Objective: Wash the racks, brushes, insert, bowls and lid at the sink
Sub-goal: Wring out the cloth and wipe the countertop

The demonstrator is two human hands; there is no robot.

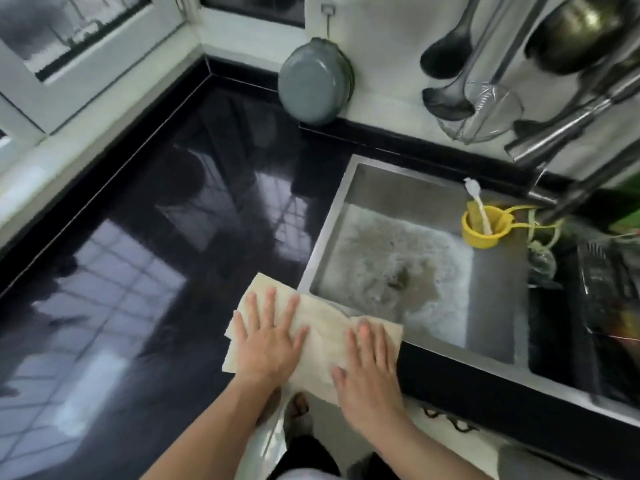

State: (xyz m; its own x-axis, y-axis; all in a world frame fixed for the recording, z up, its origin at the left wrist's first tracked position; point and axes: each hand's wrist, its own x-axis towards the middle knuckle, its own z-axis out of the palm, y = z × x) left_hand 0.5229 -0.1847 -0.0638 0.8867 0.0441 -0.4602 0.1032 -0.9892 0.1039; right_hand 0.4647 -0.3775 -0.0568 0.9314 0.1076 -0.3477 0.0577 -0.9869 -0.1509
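Note:
A beige cloth (322, 332) lies flat on the front edge of the black counter, beside the near left corner of the sink. My left hand (268, 336) presses on its left part with fingers spread and straight. My right hand (369, 374) lies flat on its right part. The steel sink (498, 296) holds foamy, murky water around the drain. A yellow cup (479, 230) with a pale brush (479, 204) standing in it hangs at the sink's far right. A dark wire rack (604, 285) sits to the right of the sink, blurred.
The glossy black counter (145, 258) spreads to the left up to the window sill. A grey lid (313, 83) leans against the back wall. Ladles (446, 53), a wire skimmer (479, 110) and steel utensils hang above the sink. The steel tap (568, 131) reaches in from the right.

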